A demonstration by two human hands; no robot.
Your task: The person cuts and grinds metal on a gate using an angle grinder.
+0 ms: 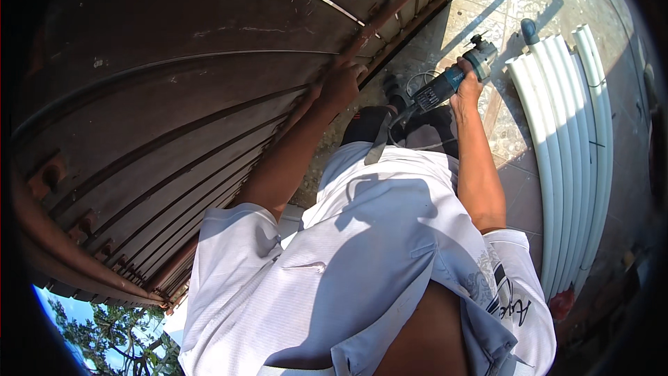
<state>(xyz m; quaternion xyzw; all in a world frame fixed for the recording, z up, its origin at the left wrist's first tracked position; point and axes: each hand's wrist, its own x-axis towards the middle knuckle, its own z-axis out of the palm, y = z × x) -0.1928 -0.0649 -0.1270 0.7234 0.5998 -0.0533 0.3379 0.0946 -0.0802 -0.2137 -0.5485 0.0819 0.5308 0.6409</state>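
My right hand (466, 89) is wrapped round the body of a teal and black angle grinder (437, 90), right of centre. The grinder lies at a slant, its grey head pointing up and to the right, away from me. A cord hangs from its rear end beside my legs. My left hand (341, 87) grips the brown metal rail (369, 29) along the edge of a large brown slatted metal gate (209, 90); some of its fingers are hidden behind the rail.
Several long white pipes (557, 139) lie side by side on the tiled floor (515, 181) to my right. A dark grey pipe elbow (529, 30) sits at their far end, and a red thing (561, 304) at their near end. The gate fills the left side. A tree (122, 334) shows at lower left.
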